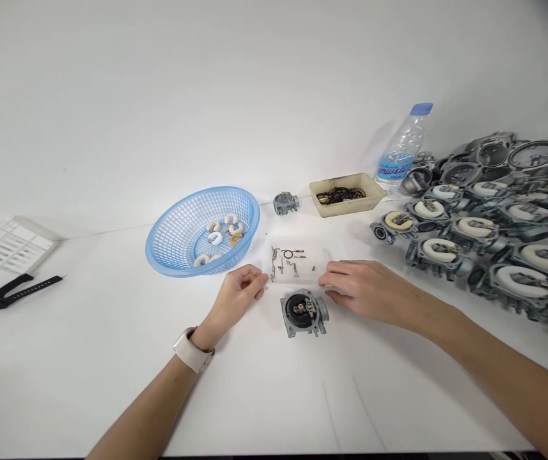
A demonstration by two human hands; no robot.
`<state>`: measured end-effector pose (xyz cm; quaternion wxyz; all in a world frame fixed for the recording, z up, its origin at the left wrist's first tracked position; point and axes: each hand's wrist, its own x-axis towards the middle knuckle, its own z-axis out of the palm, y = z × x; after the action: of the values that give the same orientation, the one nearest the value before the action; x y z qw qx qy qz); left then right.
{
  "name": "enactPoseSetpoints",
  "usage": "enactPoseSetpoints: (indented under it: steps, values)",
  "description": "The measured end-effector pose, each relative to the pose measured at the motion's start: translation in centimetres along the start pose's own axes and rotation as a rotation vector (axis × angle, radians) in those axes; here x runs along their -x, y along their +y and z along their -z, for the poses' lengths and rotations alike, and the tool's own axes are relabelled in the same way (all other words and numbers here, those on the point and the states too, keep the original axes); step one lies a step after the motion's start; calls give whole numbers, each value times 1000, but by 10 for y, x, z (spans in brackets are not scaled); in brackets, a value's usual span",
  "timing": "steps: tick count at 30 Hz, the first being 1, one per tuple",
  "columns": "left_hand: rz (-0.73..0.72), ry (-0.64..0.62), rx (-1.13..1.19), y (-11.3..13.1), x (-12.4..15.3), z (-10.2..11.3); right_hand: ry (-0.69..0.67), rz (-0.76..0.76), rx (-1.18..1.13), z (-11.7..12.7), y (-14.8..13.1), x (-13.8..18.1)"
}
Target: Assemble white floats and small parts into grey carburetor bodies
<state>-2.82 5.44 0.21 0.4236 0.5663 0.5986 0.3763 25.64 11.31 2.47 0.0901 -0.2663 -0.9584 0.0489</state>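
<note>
A shallow translucent tray point(321, 255) lies in the middle of the white table, with small metal parts, pins and a black O-ring point(288, 254) in it. My left hand point(240, 291), wearing a pale watch at the wrist, has curled fingers pinched at the tray's near left corner. At the opposite side, my right hand point(355, 287) has bent fingers closed at the tray's right edge; its fingertips are partly hidden. Just in front of the tray sits a grey metal carburetor body point(301, 313), its round black inside and brass jet facing up.
A blue plastic basket point(172, 246) holds several white floats and a yellowish one. Behind stand another carburetor body point(285, 202), a beige tray point(348, 206) of black rings and a water bottle point(401, 153). Many carburetors point(475, 227) crowd the right. A black strap point(19, 294) lies left.
</note>
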Motion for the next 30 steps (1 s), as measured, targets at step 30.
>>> enactPoseSetpoints:
  steps: [30]
  values:
    - [-863,78,-694,11,33,-25,77,-44,-659,18,-33,-2]
